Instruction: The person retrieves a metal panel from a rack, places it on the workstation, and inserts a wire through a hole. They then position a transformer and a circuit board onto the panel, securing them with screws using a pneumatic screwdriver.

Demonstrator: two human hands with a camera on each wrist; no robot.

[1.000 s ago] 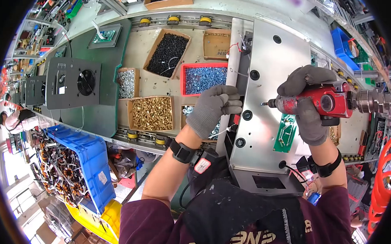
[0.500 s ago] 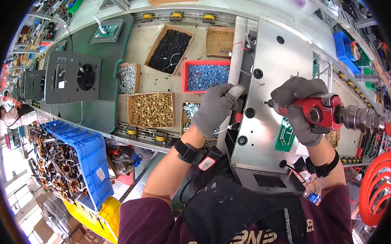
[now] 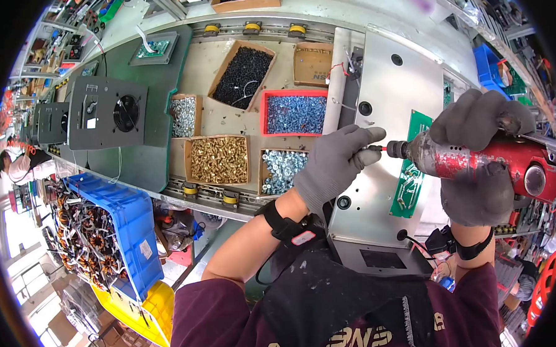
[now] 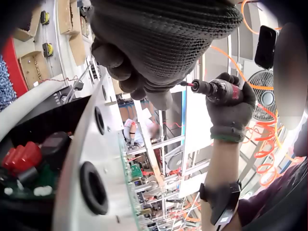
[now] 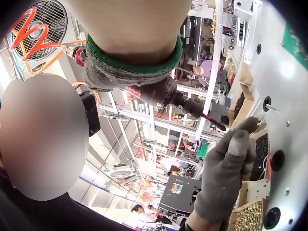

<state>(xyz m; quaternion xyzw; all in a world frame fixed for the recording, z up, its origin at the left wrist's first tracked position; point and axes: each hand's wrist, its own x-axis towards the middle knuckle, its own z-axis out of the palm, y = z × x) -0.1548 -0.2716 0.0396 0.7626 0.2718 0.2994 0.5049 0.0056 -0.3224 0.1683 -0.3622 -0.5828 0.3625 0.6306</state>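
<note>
The right hand (image 3: 481, 127), in a grey glove, grips a red power driver (image 3: 451, 158) held sideways, its bit pointing left. Close to the bit tip is the gloved left hand (image 3: 333, 165), its thumb and forefinger on either side of the tip; whether they pinch a small screw cannot be told. In the right wrist view the dark tip of the bit (image 5: 216, 123) reaches the left hand's fingers (image 5: 238, 144). Beneath both hands lies a silver metal panel (image 3: 386, 88) with black grommets and a green circuit board (image 3: 408, 180).
Left of the panel are a red tray of bluish screws (image 3: 295, 113) and boxes of black screws (image 3: 243, 76), brass parts (image 3: 218, 160) and silver nuts (image 3: 283, 170). Grey fan housings (image 3: 108, 112) stand farther left. A blue crate (image 3: 132, 232) sits below the bench edge.
The left hand has moved right, from beside the roller to the bit tip over the panel. The driver has been raised and now appears larger, farther right, with red showing on its bit.
</note>
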